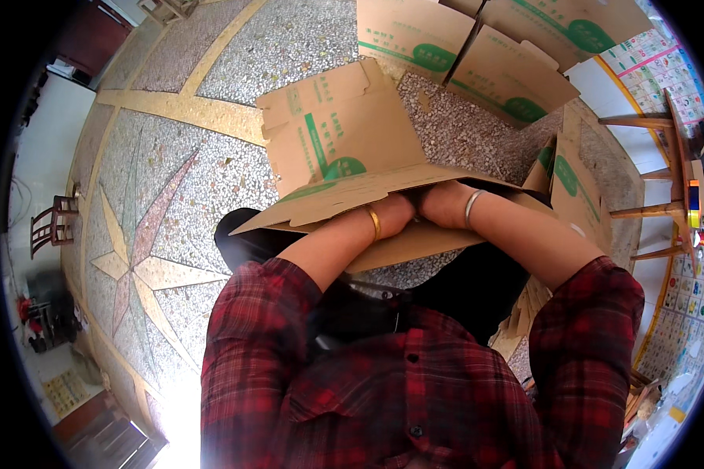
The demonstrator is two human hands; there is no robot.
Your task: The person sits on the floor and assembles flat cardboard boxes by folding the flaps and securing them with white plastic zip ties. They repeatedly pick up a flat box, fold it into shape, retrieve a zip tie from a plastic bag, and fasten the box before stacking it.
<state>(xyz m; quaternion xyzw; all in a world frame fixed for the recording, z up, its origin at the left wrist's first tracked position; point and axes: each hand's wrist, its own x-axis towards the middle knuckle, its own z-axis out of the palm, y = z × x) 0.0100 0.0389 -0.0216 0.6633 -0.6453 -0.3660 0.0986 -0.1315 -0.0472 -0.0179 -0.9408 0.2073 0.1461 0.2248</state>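
A brown cardboard sheet or partly opened carton [418, 245] with green print lies across my lap, its upper panel [328, 197] raised toward the far side. Between its panels, my left hand [397, 209], below a gold bangle, reaches in. Close beside it is my right hand [446, 203], with a silver bangle at the wrist. Both touch the cardboard or come very near it. The raised panel and the bent wrists hide my fingers, so their grip does not show.
Another printed cardboard piece [340, 125] lies just beyond on the stone-chip floor. Large carton panels [508, 74] lie at the far right, and a folded carton [575, 187] stands to my right. A wooden chair [665, 209] stands by the right wall, another chair [53, 225] far left.
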